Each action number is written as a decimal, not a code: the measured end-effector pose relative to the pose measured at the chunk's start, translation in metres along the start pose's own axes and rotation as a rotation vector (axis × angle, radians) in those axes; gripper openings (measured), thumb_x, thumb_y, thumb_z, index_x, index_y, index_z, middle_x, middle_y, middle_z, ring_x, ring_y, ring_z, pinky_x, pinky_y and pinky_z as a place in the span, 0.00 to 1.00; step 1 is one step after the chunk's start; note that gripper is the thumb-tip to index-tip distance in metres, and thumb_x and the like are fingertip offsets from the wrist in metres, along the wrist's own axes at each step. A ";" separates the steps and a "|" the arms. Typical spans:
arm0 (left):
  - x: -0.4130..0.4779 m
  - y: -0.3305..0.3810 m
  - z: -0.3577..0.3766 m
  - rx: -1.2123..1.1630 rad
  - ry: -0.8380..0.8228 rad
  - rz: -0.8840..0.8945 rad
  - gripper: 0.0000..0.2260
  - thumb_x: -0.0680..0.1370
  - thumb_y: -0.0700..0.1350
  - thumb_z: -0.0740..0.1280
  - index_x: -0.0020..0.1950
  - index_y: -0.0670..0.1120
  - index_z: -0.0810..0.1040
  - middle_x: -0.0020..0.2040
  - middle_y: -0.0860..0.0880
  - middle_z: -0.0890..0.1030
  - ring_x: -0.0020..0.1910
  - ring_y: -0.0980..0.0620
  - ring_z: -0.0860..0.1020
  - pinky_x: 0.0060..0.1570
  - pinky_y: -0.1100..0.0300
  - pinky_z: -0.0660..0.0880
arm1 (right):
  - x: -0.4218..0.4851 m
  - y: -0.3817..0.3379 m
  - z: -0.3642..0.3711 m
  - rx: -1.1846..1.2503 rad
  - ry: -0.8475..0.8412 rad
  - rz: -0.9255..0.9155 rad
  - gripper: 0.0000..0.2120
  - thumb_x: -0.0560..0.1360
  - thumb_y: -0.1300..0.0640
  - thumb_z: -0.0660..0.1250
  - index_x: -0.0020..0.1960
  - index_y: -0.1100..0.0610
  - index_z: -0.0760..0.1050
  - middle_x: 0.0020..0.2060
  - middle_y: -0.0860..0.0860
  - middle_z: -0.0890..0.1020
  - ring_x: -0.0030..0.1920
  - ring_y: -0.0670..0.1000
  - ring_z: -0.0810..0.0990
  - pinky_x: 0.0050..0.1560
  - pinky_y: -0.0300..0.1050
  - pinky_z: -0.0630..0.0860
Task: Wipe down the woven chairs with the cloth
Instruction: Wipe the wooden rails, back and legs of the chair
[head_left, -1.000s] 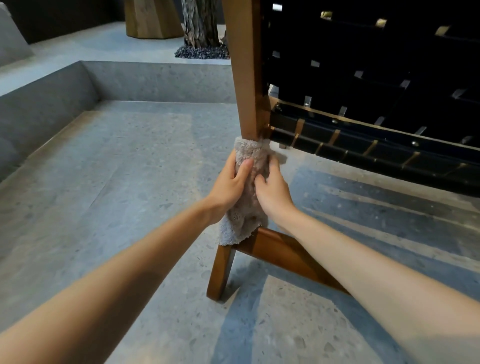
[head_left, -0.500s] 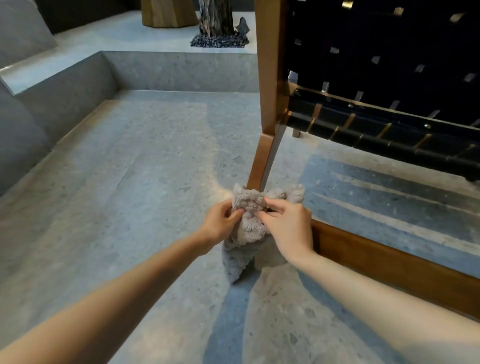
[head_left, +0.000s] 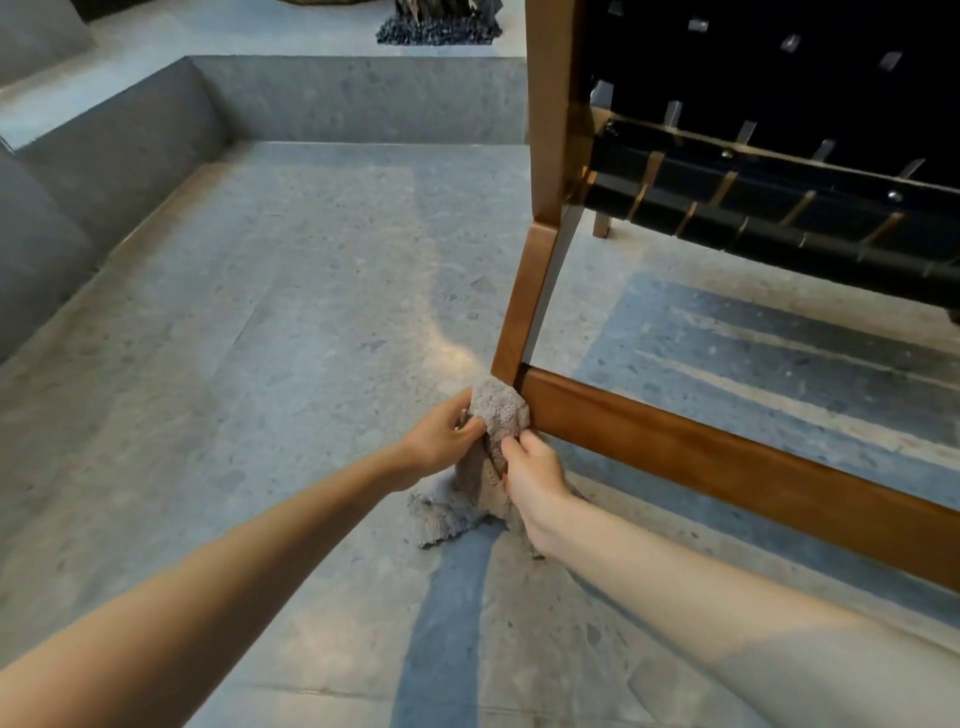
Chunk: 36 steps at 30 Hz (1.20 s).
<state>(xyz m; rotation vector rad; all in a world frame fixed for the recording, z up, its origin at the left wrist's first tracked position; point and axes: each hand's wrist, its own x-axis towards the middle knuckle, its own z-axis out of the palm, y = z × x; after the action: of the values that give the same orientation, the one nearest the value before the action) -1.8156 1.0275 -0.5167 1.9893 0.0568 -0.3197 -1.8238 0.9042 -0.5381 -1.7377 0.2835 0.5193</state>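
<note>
Both the left hand (head_left: 441, 439) and the right hand (head_left: 532, 475) pinch the grey cloth (head_left: 496, 415), wrapped round the foot of the chair leg (head_left: 524, 306), apparently to rub all its sides together.

cloth (head_left: 500, 415) hides the chair (head_left: 727, 460) leg's foot, floor contact unreadable. chair cropped at top and right edges. right hand (head_left: 531, 470) fingers mostly buried in cloth. dark pebbly heap (head_left: 436, 30) cut off by top edge.
</note>
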 end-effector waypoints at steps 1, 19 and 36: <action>0.002 0.000 0.000 0.007 -0.007 -0.001 0.14 0.82 0.38 0.55 0.65 0.48 0.71 0.46 0.57 0.76 0.43 0.63 0.74 0.41 0.72 0.73 | 0.002 0.001 0.002 0.022 -0.033 0.011 0.19 0.83 0.56 0.53 0.73 0.53 0.66 0.66 0.52 0.74 0.64 0.52 0.72 0.62 0.44 0.68; -0.006 -0.018 0.030 -0.086 0.366 0.031 0.14 0.78 0.37 0.63 0.60 0.49 0.77 0.48 0.58 0.80 0.46 0.65 0.76 0.43 0.75 0.72 | -0.003 0.002 -0.014 0.048 -0.085 0.049 0.14 0.76 0.70 0.63 0.53 0.54 0.79 0.49 0.49 0.83 0.53 0.48 0.81 0.58 0.44 0.77; 0.066 0.113 -0.020 -0.251 0.353 0.365 0.23 0.75 0.28 0.55 0.59 0.53 0.71 0.45 0.53 0.78 0.35 0.67 0.77 0.34 0.67 0.76 | 0.037 -0.154 -0.053 0.051 0.071 -0.529 0.33 0.78 0.66 0.53 0.78 0.43 0.51 0.72 0.52 0.68 0.70 0.54 0.68 0.70 0.57 0.66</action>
<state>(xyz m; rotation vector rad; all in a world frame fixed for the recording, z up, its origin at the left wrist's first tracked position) -1.7273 0.9905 -0.4252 1.7428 -0.0408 0.2641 -1.7113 0.8914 -0.4152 -1.6969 -0.1158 0.0641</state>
